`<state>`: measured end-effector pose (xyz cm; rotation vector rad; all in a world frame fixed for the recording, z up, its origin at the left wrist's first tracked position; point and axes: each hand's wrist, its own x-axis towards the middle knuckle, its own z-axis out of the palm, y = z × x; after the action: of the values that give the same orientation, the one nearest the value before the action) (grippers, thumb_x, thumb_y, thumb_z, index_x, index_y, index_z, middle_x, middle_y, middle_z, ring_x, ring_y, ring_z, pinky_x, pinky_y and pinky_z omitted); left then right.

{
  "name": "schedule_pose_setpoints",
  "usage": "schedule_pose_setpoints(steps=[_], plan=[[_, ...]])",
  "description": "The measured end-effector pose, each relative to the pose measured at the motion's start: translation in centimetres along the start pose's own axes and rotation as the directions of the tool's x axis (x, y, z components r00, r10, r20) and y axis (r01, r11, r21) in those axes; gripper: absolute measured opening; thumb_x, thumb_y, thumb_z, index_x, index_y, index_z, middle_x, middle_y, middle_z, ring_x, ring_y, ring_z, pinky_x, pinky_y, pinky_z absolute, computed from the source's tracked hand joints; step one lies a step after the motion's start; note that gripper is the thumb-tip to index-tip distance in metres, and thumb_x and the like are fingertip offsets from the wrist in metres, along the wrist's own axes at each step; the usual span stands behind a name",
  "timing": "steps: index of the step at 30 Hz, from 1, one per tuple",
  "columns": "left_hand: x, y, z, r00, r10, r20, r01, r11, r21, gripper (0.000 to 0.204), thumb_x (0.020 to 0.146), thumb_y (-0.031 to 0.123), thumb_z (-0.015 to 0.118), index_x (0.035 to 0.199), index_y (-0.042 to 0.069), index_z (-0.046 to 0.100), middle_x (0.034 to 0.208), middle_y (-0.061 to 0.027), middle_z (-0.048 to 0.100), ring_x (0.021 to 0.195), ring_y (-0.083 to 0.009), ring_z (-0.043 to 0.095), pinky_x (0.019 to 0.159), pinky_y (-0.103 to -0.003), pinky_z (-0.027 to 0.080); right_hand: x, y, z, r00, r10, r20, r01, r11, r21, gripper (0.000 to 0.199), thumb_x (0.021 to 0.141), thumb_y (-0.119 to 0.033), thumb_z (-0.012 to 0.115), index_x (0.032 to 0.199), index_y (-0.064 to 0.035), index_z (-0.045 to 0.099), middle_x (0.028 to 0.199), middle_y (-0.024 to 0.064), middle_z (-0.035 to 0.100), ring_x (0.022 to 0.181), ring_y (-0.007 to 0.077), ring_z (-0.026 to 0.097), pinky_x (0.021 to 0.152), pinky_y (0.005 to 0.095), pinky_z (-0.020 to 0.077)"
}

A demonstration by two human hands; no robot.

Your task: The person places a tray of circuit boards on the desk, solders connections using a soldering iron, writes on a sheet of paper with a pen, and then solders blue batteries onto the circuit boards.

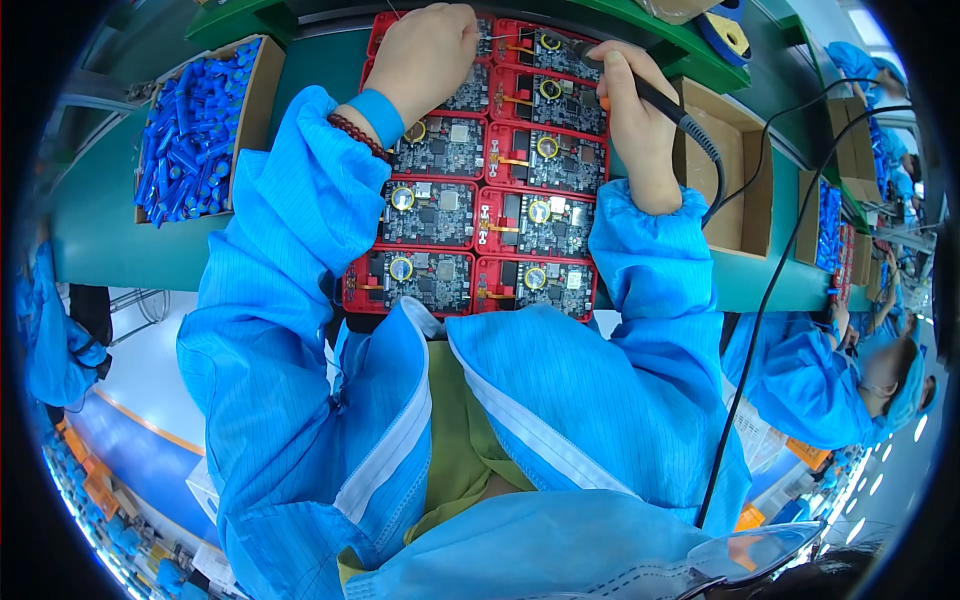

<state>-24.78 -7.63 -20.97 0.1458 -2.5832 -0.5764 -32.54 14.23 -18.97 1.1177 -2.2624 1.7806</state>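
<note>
A red tray holds two columns of dark circuit boards with round yellow-ringed parts. My left hand rests at the tray's far end, fingers pinched on a thin wire that points right. My right hand grips a black soldering iron like a pen, its tip over the far right board. Both arms wear blue sleeves; a bead bracelet circles my left wrist.
A cardboard box of blue cylindrical parts stands at the left on the green bench. An open cardboard box sits right of the tray. The iron's black cable trails down right. Another person in blue works at right.
</note>
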Motion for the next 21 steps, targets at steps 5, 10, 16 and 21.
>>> schedule_pose_setpoints(steps=[5, 10, 16, 21], plan=[[0.1, -0.2, 0.3, 1.000, -0.017, 0.015, 0.017, 1.000, 0.008, 0.014, 0.087, 0.017, 0.054, 0.088, 0.003, 0.060, 0.085, -0.0148, 0.061, 0.080, -0.0343, 0.060, 0.070, -0.042, 0.049, 0.1, 0.4, 0.1, 1.000, -0.010, 0.003, 0.010, 1.000, -0.024, 0.021, 0.095, -0.020, 0.052, 0.100, -0.0055, 0.066, 0.070, -0.0011, 0.055, 0.063, 0.0050, 0.049, 0.057, 0.0188, 0.0396], [0.1, -0.6, 0.6, 0.999, 0.047, -0.018, -0.046, 0.998, 0.043, 0.014, 0.087, 0.017, 0.055, 0.087, 0.004, 0.060, 0.084, -0.0143, 0.061, 0.080, -0.0343, 0.060, 0.069, -0.042, 0.049, 0.1, 0.6, 0.1, 1.000, -0.013, 0.006, 0.013, 0.999, -0.036, 0.022, 0.095, -0.022, 0.052, 0.100, -0.0060, 0.066, 0.071, -0.0008, 0.056, 0.063, 0.0052, 0.049, 0.056, 0.0189, 0.0400], [0.4, 0.6, -0.4, 0.999, 0.037, -0.010, -0.036, 0.998, 0.043, 0.014, 0.087, 0.017, 0.055, 0.087, 0.004, 0.060, 0.084, -0.0144, 0.061, 0.080, -0.0343, 0.059, 0.069, -0.042, 0.049, 0.0, 0.5, 0.0, 0.998, 0.051, 0.022, -0.051, 0.999, -0.020, 0.018, 0.092, -0.019, 0.058, 0.097, -0.0049, 0.066, 0.079, 0.0024, 0.060, 0.068, 0.0097, 0.054, 0.061, 0.0235, 0.0441], [0.7, 1.9, -1.4, 0.998, 0.039, -0.058, -0.042, 0.998, -0.042, 0.008, 0.079, 0.007, 0.058, 0.075, 0.000, 0.056, 0.076, -0.0187, 0.057, 0.076, -0.0372, 0.056, 0.070, -0.046, 0.046, 0.0, 0.5, 0.0, 0.998, 0.052, 0.028, -0.052, 0.999, -0.004, 0.017, 0.092, -0.019, 0.058, 0.097, -0.0052, 0.066, 0.079, 0.0024, 0.060, 0.068, 0.0097, 0.054, 0.061, 0.0237, 0.0443]])
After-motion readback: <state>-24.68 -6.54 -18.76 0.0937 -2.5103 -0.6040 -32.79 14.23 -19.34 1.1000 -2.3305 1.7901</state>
